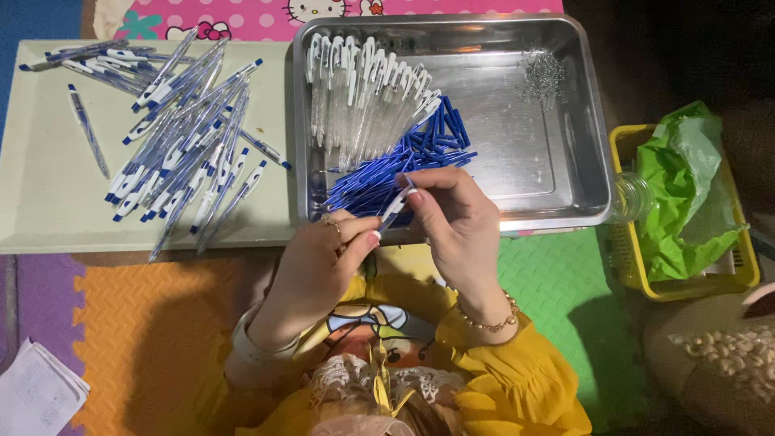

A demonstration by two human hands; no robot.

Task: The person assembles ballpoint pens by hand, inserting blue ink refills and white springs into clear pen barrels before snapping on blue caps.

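Your yellow sleeves fill the bottom of the view, and above them your two hands meet over the near edge of the metal tray (565,121). Your left hand (319,262) is closed around the lower end of a pen (394,208), thumb and fingers pinched on it, with a ring showing on one finger. Your right hand (452,214) is curled over the pen's upper end, its fingertips gripping the white and blue tip; a beaded bracelet (488,321) sits on that wrist. So the pen is held between both hands, tilted, just above the tray's front rim. Inside the tray, a heap of blue refills (404,165) lies directly beyond your fingers, and a row of clear pen barrels (363,97) with white clips fans out behind it toward the far left corner. A small cluster of tiny metal springs (542,74) rests in the far right corner, well apart from the rest. To your left, a pale green surface (48,194) carries a loose pile of finished pens (182,145) in white and blue. To your right stands a yellow basket (630,258) holding a green plastic bag (678,186), with a clear bottle (630,196) between it and the tray.
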